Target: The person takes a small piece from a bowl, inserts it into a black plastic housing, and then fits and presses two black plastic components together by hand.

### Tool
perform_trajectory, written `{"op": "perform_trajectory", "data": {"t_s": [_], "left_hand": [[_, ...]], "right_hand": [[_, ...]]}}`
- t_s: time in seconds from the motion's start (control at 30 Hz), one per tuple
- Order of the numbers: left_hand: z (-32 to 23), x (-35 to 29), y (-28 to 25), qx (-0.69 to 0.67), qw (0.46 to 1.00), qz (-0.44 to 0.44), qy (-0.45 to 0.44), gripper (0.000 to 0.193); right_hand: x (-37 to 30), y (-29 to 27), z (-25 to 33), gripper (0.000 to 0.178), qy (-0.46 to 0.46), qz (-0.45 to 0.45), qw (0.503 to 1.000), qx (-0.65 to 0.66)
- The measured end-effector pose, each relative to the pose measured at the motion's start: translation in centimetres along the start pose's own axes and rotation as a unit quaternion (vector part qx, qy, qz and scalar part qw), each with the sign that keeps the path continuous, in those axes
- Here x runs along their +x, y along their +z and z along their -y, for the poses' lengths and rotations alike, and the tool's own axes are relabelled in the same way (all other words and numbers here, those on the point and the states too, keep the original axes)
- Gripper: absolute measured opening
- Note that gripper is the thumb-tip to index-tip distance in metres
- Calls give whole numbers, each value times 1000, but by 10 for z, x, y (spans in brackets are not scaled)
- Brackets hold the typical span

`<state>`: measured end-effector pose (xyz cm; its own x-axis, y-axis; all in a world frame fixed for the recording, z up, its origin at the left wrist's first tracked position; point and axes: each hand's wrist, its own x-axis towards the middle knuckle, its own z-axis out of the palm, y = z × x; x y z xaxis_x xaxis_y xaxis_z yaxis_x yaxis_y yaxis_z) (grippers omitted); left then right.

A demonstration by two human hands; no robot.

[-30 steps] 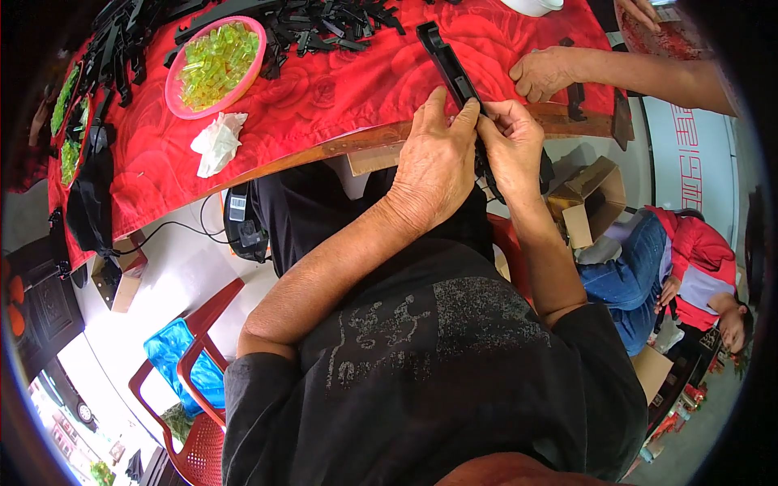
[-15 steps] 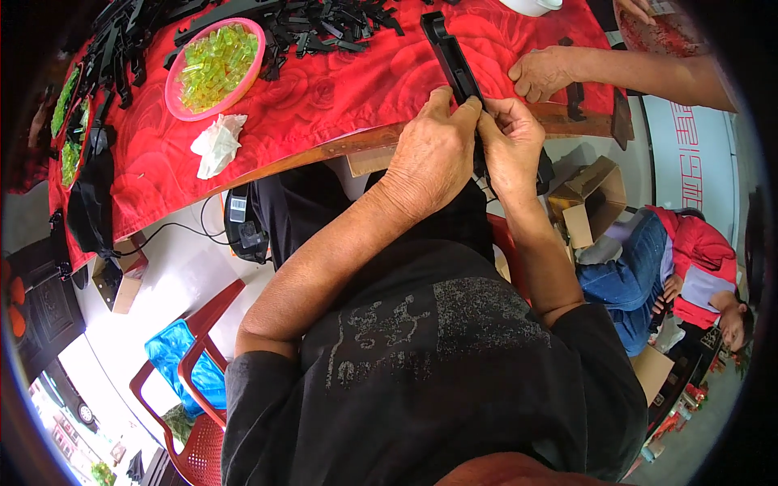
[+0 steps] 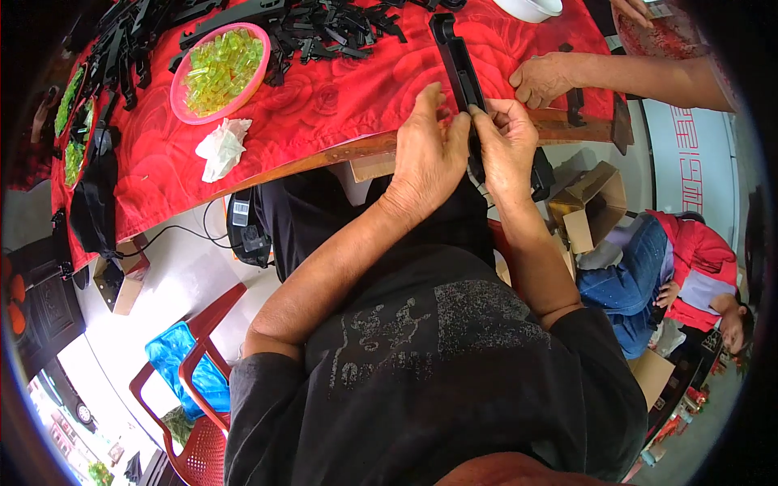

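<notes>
A long, narrow black plastic part [image 3: 462, 71] with a groove along it and a hooked far end slants over the table's near edge. My right hand [image 3: 508, 154] grips its near portion, the thumb pressed on its face. My left hand [image 3: 428, 158] is beside the part's left side with index finger raised and apart from the thumb. The left thumb tip is close to the part; whether it touches cannot be made out. Under my hands, the part's lower end is partly hidden.
On the red-clothed table [image 3: 324, 113] are a pink bowl [image 3: 176, 97] of yellow-green clear pieces, a crumpled tissue [image 3: 221, 150], and black plastic parts [image 3: 328, 28]. Another person's hand [image 3: 541, 79] rests at right. A white bowl [image 3: 531, 8] stands at the far edge.
My left hand has come away from the black part, its fingers spreading and shifting slightly left. My right hand keeps its grip on the part.
</notes>
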<state>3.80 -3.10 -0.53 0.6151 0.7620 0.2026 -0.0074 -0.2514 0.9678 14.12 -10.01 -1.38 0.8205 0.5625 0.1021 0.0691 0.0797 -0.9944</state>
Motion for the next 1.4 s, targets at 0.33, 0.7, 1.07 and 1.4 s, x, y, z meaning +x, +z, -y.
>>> {"op": "perform_trajectory", "data": {"t_s": [0.33, 0.7, 1.07, 1.4], "left_hand": [[19, 21, -1, -167, 962, 93, -196, 32], [42, 17, 0, -145, 982, 23, -116, 38], [7, 5, -23, -310, 905, 172, -233, 29], [23, -4, -11, -226, 943, 198, -145, 34]], "right_hand": [[-9, 10, 5, 19, 2, 20, 998, 55], [-29, 9, 4, 17, 69, 43, 995, 63], [13, -3, 10, 50, 186, 105, 947, 242], [12, -3, 8, 41, 160, 98, 959, 214]]}}
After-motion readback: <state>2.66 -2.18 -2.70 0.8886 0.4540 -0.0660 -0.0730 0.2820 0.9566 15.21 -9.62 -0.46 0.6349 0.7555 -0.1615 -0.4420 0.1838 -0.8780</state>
